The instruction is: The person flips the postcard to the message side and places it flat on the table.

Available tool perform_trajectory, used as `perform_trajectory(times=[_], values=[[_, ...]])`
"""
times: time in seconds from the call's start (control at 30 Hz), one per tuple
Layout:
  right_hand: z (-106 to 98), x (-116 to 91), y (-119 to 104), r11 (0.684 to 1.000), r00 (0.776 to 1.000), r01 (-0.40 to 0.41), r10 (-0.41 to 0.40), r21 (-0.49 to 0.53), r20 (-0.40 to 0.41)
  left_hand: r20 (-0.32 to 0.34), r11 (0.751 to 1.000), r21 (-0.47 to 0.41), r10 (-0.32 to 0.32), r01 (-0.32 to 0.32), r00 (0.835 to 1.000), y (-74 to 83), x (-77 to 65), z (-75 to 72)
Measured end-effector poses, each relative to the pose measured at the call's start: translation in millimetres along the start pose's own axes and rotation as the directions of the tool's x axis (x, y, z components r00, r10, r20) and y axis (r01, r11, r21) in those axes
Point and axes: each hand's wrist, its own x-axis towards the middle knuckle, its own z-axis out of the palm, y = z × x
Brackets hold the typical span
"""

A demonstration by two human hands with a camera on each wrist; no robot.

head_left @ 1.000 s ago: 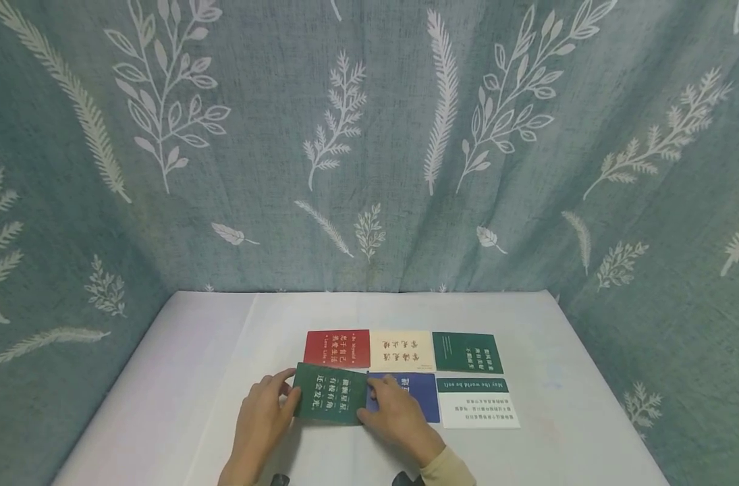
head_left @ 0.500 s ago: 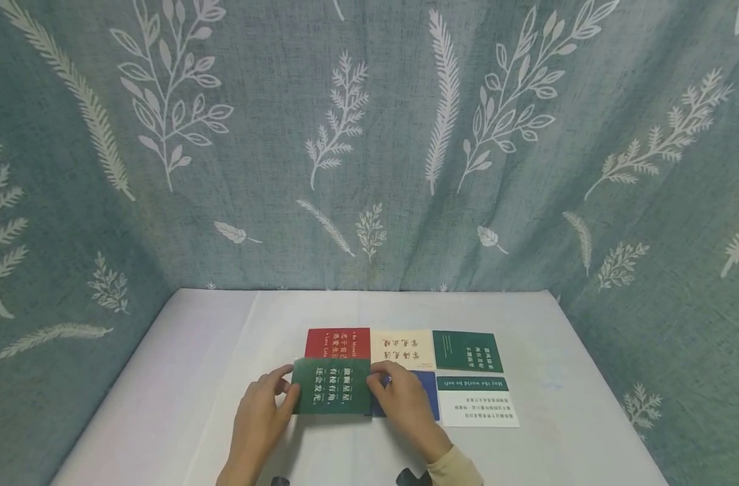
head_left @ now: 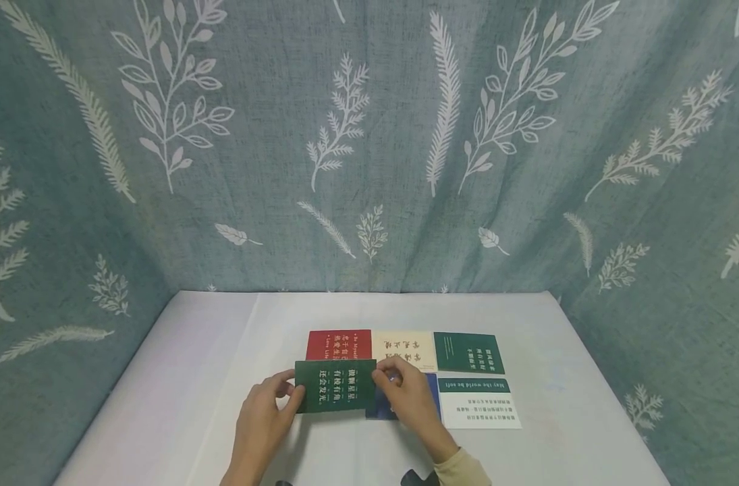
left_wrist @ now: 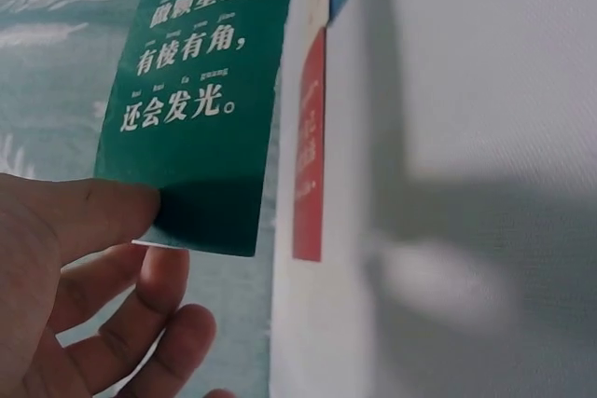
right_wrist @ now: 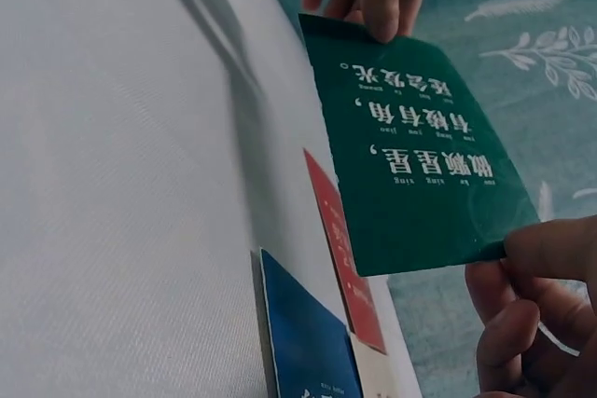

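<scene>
A dark green card with white Chinese lettering hangs above the table, lifted clear of it. My left hand pinches its left end between thumb and fingers; in the left wrist view the thumb lies on the printed face. At the other end, my right hand pinches a corner, as the right wrist view shows with its fingers. Under and behind the held card lie a red card, partly covered, and a blue card, partly hidden by my right hand.
Flat on the white table are a cream card, another green card and a white card with a green band, laid out in rows. A patterned teal curtain rises behind and at both sides.
The green card has risen off the table and tilted up, now covering part of the red card. My right hand has moved slightly up and right, along the card's right edge.
</scene>
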Motion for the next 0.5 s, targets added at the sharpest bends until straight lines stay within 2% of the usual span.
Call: perform_trajectory(times=[0.5], values=[[-0.7,-2.6,0.7,0.998,0.998,0.050,-0.048,-0.045,0.035,-0.014,0.999,-0.027,-0.028,0.027,1.000,-3.2,1.5,-5.1]])
